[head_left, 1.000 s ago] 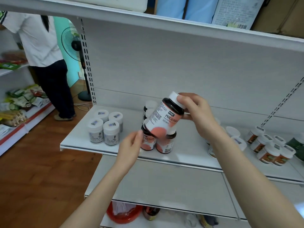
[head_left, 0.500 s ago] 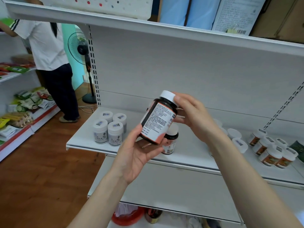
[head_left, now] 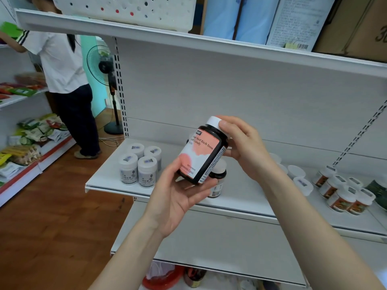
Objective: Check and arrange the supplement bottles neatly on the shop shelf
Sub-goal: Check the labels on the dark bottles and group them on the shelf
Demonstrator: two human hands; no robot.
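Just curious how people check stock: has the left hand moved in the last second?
Yes. The left hand rose a little from beside the shelf's front edge and now cups the base of the dark bottle.

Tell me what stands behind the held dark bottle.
A second bottle stands on the shelf, white cap and lower label showing. The held bottle and left hand cover the rest.
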